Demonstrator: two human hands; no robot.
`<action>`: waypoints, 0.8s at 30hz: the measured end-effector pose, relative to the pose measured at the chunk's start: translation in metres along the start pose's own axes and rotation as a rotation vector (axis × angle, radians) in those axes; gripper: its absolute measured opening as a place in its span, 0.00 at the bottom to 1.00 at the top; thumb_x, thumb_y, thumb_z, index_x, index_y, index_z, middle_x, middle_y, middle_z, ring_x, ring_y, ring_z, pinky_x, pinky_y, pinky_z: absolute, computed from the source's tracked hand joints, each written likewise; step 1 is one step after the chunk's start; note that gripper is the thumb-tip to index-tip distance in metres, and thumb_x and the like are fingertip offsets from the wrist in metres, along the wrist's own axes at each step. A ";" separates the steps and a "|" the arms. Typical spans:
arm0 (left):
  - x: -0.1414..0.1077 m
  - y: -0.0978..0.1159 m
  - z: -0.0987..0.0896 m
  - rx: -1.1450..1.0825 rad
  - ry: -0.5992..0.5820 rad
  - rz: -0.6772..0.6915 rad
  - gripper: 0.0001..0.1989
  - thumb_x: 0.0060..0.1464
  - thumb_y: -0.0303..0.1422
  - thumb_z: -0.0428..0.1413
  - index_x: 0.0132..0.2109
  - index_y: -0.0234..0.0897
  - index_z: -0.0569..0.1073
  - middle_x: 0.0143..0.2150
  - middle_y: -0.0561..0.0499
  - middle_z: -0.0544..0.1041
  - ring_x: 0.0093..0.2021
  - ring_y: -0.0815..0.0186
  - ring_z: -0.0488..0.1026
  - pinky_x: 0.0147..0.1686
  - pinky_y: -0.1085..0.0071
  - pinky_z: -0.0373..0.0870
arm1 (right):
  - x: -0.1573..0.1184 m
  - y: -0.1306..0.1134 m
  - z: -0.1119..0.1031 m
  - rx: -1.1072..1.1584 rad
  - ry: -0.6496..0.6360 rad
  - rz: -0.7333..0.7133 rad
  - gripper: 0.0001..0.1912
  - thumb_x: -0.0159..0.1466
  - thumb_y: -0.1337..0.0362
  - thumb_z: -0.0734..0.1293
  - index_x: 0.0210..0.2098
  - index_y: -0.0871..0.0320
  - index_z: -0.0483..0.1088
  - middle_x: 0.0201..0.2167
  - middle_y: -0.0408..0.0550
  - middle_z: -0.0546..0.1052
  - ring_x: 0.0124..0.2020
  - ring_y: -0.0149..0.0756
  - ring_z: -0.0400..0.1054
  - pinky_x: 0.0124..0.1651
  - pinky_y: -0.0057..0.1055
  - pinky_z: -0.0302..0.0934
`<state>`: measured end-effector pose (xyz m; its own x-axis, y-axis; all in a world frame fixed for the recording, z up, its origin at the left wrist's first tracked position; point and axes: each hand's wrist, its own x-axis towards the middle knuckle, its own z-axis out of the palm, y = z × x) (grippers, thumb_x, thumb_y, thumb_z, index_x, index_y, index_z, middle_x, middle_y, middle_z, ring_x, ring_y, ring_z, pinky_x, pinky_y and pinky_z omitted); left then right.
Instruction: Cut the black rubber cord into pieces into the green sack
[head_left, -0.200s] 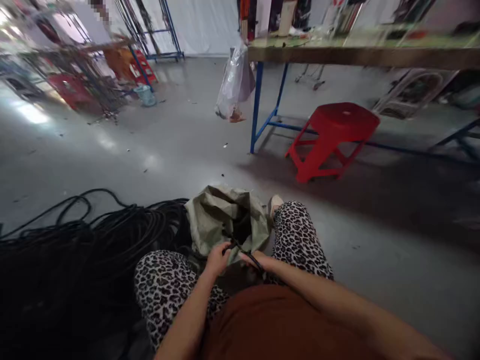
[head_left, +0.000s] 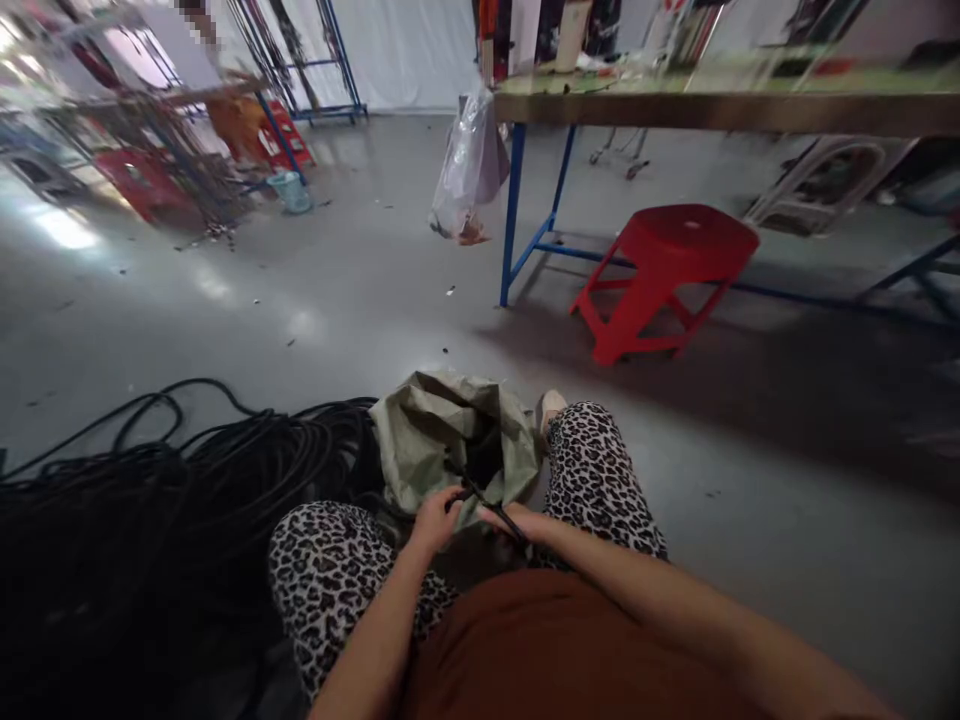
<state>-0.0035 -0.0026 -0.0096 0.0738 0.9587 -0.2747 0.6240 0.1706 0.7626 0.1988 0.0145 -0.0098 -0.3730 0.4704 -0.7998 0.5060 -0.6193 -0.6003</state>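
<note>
Left hand point(head_left: 436, 518) pinches dark piece point(head_left: 457, 496), right hand point(head_left: 519, 522) grips black tool point(head_left: 513, 524), at near edge of sack point(head_left: 411, 458); coils point(head_left: 247, 465) crowd left, floor point(head_left: 360, 290) runs far.

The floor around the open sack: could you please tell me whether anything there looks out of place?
Slightly: small scraps litter the floor beyond the sack, looking unswept, and loose loops stray from the black cord heap.

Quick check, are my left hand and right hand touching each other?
Apart. The head view shows a gap between the left hand and the right hand, with the sack visible between their fingertips.
</note>
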 end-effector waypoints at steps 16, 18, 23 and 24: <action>0.002 -0.008 0.005 -0.012 0.013 -0.009 0.17 0.54 0.33 0.50 0.48 0.37 0.76 0.46 0.47 0.80 0.48 0.60 0.75 0.52 0.63 0.69 | -0.020 -0.018 0.000 -0.006 -0.028 0.031 0.28 0.67 0.45 0.60 0.35 0.67 0.71 0.16 0.42 0.67 0.15 0.27 0.61 0.18 0.20 0.54; 0.002 -0.008 0.005 -0.010 0.022 -0.014 0.17 0.54 0.34 0.50 0.48 0.37 0.76 0.46 0.47 0.80 0.48 0.60 0.75 0.52 0.63 0.69 | -0.019 -0.017 0.000 0.003 -0.033 0.030 0.28 0.66 0.44 0.60 0.36 0.67 0.71 0.17 0.41 0.67 0.15 0.26 0.61 0.18 0.20 0.54; 0.001 -0.007 0.005 0.000 0.031 -0.003 0.16 0.54 0.34 0.50 0.48 0.38 0.76 0.46 0.48 0.80 0.47 0.61 0.76 0.52 0.63 0.69 | -0.020 -0.015 0.001 -0.003 -0.029 0.010 0.28 0.65 0.43 0.60 0.37 0.66 0.71 0.17 0.41 0.67 0.16 0.27 0.61 0.18 0.20 0.55; 0.001 -0.007 0.005 0.006 0.032 -0.003 0.17 0.54 0.34 0.50 0.48 0.38 0.76 0.46 0.48 0.80 0.48 0.61 0.75 0.52 0.63 0.69 | -0.020 -0.015 0.001 -0.007 -0.028 0.013 0.28 0.65 0.43 0.60 0.37 0.66 0.71 0.17 0.41 0.67 0.16 0.27 0.61 0.19 0.21 0.55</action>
<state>-0.0039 -0.0040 -0.0186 0.0473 0.9651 -0.2577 0.6285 0.1718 0.7586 0.1978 0.0138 0.0153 -0.3879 0.4445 -0.8074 0.5167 -0.6206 -0.5899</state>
